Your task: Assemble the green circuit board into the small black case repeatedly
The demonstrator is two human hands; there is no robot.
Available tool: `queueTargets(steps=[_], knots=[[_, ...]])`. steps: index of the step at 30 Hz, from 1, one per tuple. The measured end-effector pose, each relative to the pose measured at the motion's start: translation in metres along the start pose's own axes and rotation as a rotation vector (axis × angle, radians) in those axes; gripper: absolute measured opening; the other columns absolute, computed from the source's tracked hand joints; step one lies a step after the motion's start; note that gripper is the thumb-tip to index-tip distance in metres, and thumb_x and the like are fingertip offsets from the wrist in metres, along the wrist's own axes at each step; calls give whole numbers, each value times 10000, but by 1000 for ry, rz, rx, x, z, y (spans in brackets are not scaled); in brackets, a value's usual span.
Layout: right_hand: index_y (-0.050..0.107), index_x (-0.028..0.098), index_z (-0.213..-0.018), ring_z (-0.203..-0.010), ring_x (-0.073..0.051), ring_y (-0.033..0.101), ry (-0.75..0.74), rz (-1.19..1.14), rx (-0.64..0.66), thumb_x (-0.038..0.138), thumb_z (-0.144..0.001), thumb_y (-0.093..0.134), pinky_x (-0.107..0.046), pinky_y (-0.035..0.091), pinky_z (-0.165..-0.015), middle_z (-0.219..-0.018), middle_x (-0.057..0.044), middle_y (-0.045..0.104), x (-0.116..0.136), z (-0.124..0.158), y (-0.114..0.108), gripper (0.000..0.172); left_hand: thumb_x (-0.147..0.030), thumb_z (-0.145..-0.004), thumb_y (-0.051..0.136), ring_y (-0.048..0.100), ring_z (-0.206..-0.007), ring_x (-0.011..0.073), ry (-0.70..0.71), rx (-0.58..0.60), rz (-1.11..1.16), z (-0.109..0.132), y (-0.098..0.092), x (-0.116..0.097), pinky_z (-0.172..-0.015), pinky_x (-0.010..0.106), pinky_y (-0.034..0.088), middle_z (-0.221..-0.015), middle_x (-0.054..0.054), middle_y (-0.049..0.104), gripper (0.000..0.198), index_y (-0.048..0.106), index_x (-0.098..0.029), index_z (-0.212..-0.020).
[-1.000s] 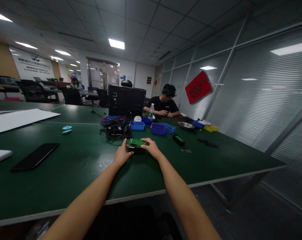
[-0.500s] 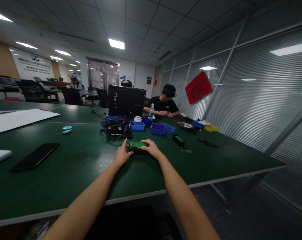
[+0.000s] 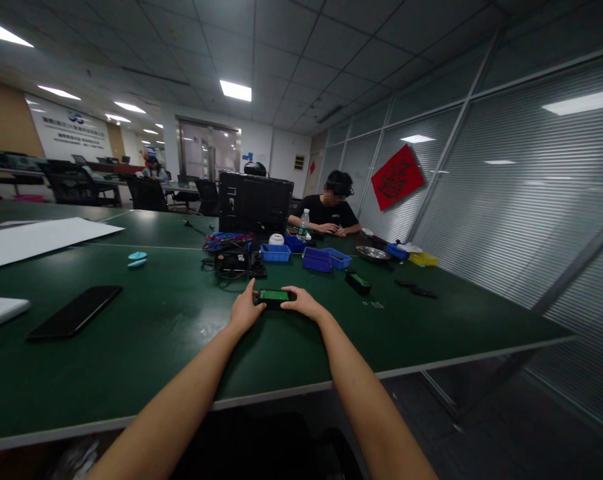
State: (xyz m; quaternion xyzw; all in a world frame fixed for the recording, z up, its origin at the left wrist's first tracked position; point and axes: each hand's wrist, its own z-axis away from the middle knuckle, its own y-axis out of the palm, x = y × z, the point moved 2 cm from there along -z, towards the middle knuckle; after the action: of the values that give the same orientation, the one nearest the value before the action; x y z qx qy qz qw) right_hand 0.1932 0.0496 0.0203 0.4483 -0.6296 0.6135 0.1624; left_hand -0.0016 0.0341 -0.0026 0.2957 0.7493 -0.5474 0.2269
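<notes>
Green board (image 3: 274, 295) in black case (image 3: 275, 305), between fingers (image 3: 252, 288)

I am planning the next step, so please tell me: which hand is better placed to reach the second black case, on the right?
Probably the right hand: it is nearer to the second case. The left hand sits farther, at the opposite end of the near case, which both hands touch.

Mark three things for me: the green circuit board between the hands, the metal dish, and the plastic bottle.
Green circuit board (image 3: 274, 295), head view: middle of its upper face.
Metal dish (image 3: 372, 253), head view: its shiny inner surface.
Plastic bottle (image 3: 304, 226), head view: middle of its body.
</notes>
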Motion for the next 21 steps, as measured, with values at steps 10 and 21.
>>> queueTargets(steps=[10,21], knots=[[560,169,-1026,-878,-213,557,388,328,-405,420,-631,634,-288,417,-698,-990,-95,588,-28,-1,-23,474,-282,-723,550,549,-947,180,-62,-10,-5,-2,-1,2,-805,272,386,-1076,38,592,688,239,-216,-1333],[571,118,-1023,-967,-281,528,577,431,-560,393,-798,403,-369,393,-777,-1038,-181,558,-42,5,-42,393,-298,-742,529,557,-928,165,-46,11,-25,-2,-1,3,-797,271,387,-1068,44,597,639,264,-217,-1318]])
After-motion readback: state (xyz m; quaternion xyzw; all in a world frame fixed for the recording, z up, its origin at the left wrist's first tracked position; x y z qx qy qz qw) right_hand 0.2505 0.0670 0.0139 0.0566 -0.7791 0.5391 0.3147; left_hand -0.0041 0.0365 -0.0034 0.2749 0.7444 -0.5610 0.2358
